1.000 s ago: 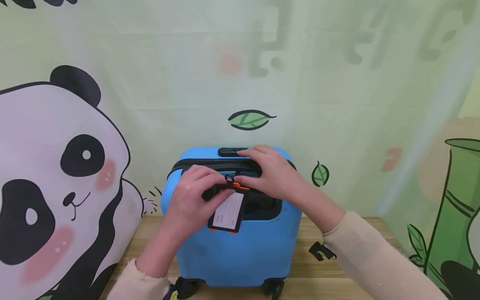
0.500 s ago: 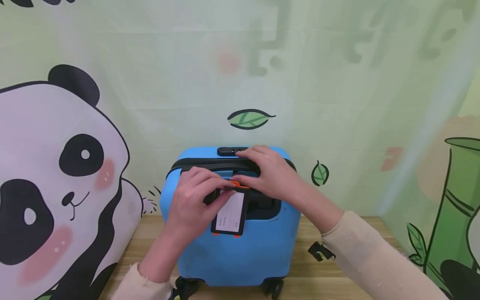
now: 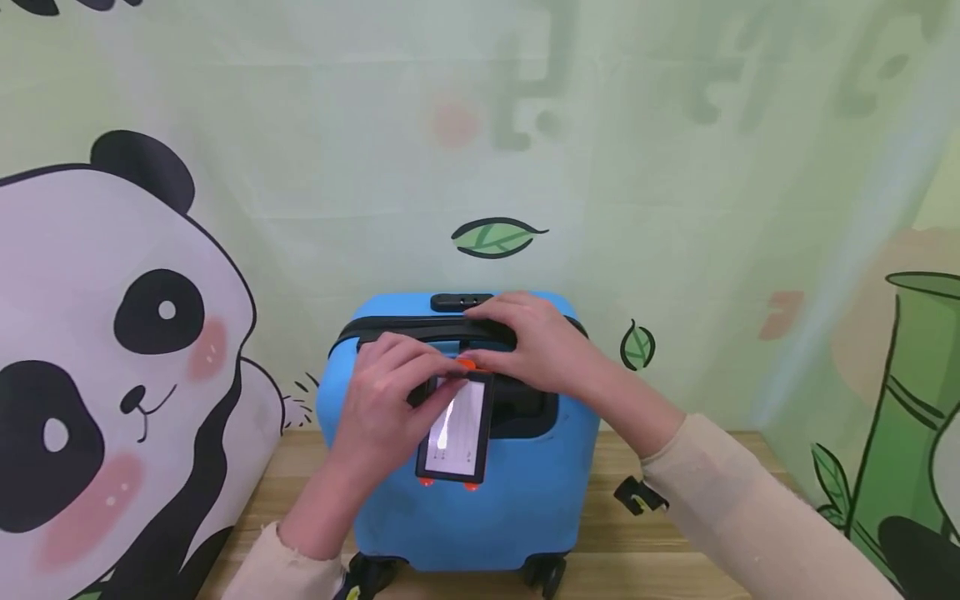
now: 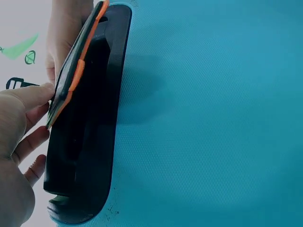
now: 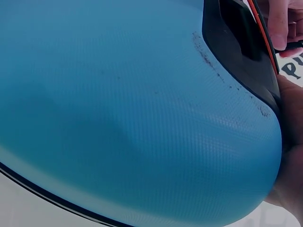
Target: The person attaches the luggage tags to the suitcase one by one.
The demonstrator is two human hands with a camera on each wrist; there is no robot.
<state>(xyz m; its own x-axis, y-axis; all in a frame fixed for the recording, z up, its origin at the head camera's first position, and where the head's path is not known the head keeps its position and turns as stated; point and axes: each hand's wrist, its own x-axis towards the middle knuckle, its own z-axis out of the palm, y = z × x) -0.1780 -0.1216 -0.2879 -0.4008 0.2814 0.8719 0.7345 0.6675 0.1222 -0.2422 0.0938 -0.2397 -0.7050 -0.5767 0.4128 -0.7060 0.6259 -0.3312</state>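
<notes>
A flat rectangular tag [image 3: 456,429] with a black frame, orange trim [image 3: 467,364] and a pale shiny face is held before the black moulded recess [image 3: 528,408] of a blue hard-shell suitcase [image 3: 517,508], which stands on black wheels [image 3: 546,575] on a wood-grain table [image 3: 637,554]. The left hand [image 3: 382,404] pinches the tag's upper end between thumb and fingers; the right hand [image 3: 543,346] sets its thumb by the orange trim and its fingers over the black band [image 3: 420,327], though whether it grips anything I cannot tell. The tag looks light and fairly stiff, apt to swing when pinched at one end; its glossy face may be slippery, so the framed edges seem the surer hold
</notes>
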